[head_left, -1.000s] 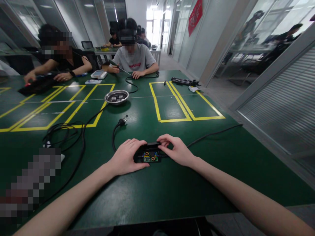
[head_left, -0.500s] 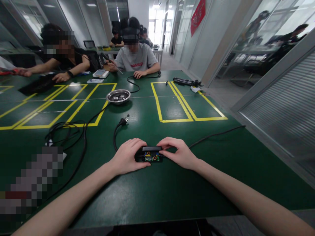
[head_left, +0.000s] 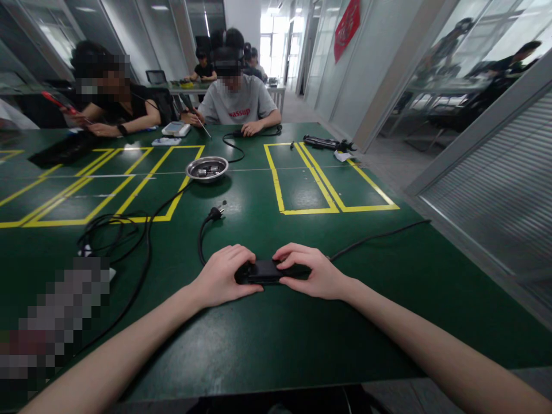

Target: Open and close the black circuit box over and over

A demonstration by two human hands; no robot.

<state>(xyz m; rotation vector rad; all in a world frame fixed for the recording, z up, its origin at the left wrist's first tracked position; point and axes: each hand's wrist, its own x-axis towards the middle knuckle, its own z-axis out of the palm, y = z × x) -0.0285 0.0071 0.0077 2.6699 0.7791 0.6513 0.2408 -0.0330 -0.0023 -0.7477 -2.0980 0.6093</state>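
Observation:
A black power adapter (head_left: pixel 266 270) lies on the green table in front of me, its dark cover now over the circuit board. My left hand (head_left: pixel 225 273) grips its left end, thumb along the near side and fingers on the far side. Around the right end my right hand (head_left: pixel 314 270) is closed, fingertips on top and thumb at the near edge. A cord with a black plug (head_left: pixel 215 213) curves out beyond my left hand. From behind my right hand another black cable (head_left: pixel 379 234) runs off to the right.
A metal bowl (head_left: pixel 207 170) holds small metal parts. Coiled black cables (head_left: pixel 114 233) and a pixelated object (head_left: pixel 56 316) are on the left. Yellow tape outlines (head_left: pixel 308 211) mark the table. A black folded tripod-like object (head_left: pixel 328 142) lies at the far right. Two people work across the table.
The cover has tipped down over the adapter's circuit board, which no longer shows. My right hand's fingers have shifted onto the top. Across the table, a person's red-handled tool has been raised.

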